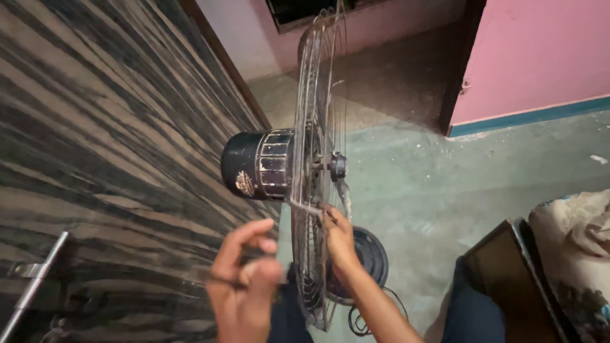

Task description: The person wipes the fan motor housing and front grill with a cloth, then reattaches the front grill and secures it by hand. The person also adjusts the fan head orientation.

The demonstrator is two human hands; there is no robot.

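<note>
Metal fan grille (316, 95): our right hand (338, 236) pinches its lower wire; left hand (244, 289) beside it, fingers clamped on thin tool (219, 277). Mid-grille work; next needs steady grip.

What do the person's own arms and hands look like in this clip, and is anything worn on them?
Both hands, left and right, are bare: no gloves, rings or watch visible. The right forearm is bare with no sleeve in view. The left wrist runs out of the picture.

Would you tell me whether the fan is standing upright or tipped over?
Upright: the fan stands on its round base, its wire cage vertical.
</note>
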